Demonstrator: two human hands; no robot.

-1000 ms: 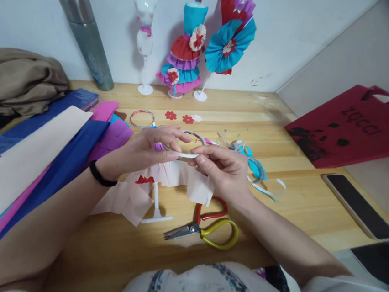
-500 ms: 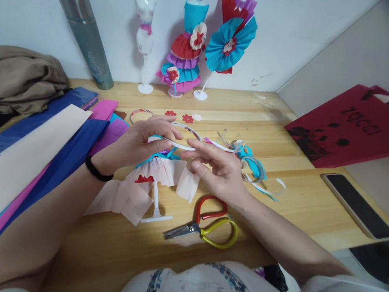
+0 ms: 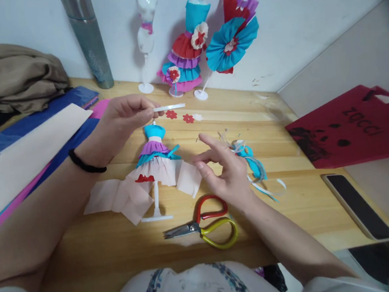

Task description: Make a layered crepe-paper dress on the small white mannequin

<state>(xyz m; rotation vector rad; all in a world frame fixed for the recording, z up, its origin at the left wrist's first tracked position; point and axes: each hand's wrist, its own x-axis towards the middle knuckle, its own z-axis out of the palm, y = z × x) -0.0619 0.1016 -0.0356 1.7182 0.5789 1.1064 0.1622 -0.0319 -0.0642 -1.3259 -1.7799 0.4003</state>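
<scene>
My left hand [image 3: 131,113] pinches a narrow white roll of tape [image 3: 170,107], seen edge-on above the table. My right hand [image 3: 224,170] hovers to the right with its fingers apart, apparently holding nothing. Between and below the hands lies a small dress form [image 3: 155,133] in a blue, purple and pale pink crepe-paper dress. Its pale pink skirt paper [image 3: 164,169] spreads out to both sides, with a bit of red paper [image 3: 145,178] under the hem. Scissors [image 3: 202,228] with one red and one yellow handle lie nearer to me.
Dress forms [image 3: 191,40] stand along the wall beside a grey-green bottle [image 3: 92,50]. Small paper flowers [image 3: 188,118] lie behind my hands. Paper scraps [image 3: 256,167] are to the right, then a phone [image 3: 358,206] and a red bag [image 3: 354,126]. Folded crepe paper [image 3: 33,157] covers the left.
My left hand has lifted the roll of tape up and away from the right hand, turning it edge-on. My right hand has let go of it, and the dress form is more exposed.
</scene>
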